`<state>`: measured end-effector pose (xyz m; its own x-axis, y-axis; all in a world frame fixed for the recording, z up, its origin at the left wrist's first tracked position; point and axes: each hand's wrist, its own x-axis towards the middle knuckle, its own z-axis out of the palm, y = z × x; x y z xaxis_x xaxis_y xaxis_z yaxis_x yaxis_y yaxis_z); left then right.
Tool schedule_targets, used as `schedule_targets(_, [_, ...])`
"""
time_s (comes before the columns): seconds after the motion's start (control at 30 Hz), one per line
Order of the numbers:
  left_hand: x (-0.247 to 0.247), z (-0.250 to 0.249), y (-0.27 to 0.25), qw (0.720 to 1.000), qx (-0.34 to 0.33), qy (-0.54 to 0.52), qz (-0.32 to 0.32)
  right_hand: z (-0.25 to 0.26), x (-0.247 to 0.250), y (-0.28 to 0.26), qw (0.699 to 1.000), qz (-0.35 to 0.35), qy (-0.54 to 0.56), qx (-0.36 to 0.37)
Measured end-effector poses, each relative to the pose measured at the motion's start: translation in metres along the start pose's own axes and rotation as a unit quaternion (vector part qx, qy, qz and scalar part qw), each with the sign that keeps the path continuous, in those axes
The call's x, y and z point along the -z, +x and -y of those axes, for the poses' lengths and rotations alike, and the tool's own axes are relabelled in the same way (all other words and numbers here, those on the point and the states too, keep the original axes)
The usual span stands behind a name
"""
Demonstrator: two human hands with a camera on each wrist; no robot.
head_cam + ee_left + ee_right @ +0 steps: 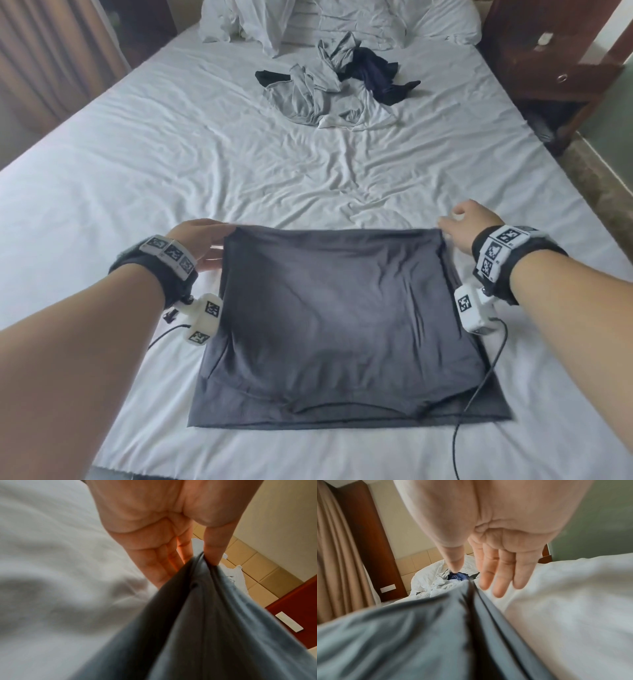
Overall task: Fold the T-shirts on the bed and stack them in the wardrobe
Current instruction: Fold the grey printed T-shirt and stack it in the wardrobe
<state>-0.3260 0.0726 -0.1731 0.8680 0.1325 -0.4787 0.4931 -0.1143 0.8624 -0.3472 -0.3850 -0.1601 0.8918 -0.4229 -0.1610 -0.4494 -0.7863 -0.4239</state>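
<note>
**Operator:** State the current condition.

**Inspector:** A dark grey T-shirt (342, 322) lies partly folded on the near end of the bed (144, 161). The upper layer is doubled over a lower layer that shows along the near edge. The left hand (202, 240) pinches the far left corner between the thumb (216, 547) and fingers (164, 563). The right hand (466, 228) sits at the far right corner with its fingers extended and spread in the right wrist view; that corner appears free of any grip.

**Operator:** What is the main fault risk?

**Inspector:** Uneven control. With one corner gripped and the other free, any pull or lift probably skews the far edge and drags the upper layer off the lower one.

**Operator:** Secondary risks?

**Inspector:** Three. First, the fabric looks thin and slack, so creases visible across the panel may be locked into the next fold. Second, a cable (479, 383) from the right wrist unit crosses the right near part of the T-shirt; it can snag the cloth or get folded in. Third, the sheet underneath is wrinkled, which may shift the stack during smoothing.

**Operator:** Remaining work?

**Inspector:** A pile of clothes (339, 82) lies well apart, near the pillows (342, 20). The wardrobe is not in view, so the carry path cannot be judged.
</note>
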Motion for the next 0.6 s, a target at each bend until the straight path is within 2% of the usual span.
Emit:
schedule_targets(0.1, [-0.001,0.001,-0.004,0.998,-0.04,0.014,-0.035,0.003,-0.007,-0.012,0.999,0.031,-0.03,0.01])
schedule_targets(0.17, [-0.007,-0.001,-0.012,0.982,-0.109,0.121,-0.096,0.002,-0.013,-0.025,0.996,0.045,-0.063,0.042])
schedule_targets(0.23, [-0.02,0.002,-0.028,0.946,-0.165,0.251,-0.12,0.001,-0.017,-0.042,0.992,0.063,-0.09,0.065])
schedule_targets(0.37, [-0.056,0.014,-0.064,0.918,-0.211,0.331,-0.051,-0.002,-0.022,-0.08,0.973,0.108,-0.173,0.106])
schedule_targets(0.43, [-0.08,0.023,-0.086,0.908,-0.209,0.363,-0.019,-0.011,-0.026,-0.098,0.966,0.137,-0.19,0.106])
schedule_targets(0.47, [-0.094,0.031,-0.095,0.891,-0.201,0.406,0.005,-0.017,-0.029,-0.106,0.965,0.154,-0.188,0.097])
schedule_targets(0.53, [-0.121,0.056,-0.114,0.824,-0.172,0.537,0.048,-0.031,-0.035,-0.123,0.966,0.168,-0.176,0.084])
schedule_targets(0.57, [-0.131,0.068,-0.12,0.794,-0.152,0.586,0.056,-0.038,-0.038,-0.131,0.969,0.159,-0.171,0.08])
schedule_targets(0.6, [-0.137,0.078,-0.123,0.776,-0.134,0.613,0.056,-0.043,-0.042,-0.139,0.972,0.143,-0.17,0.076])
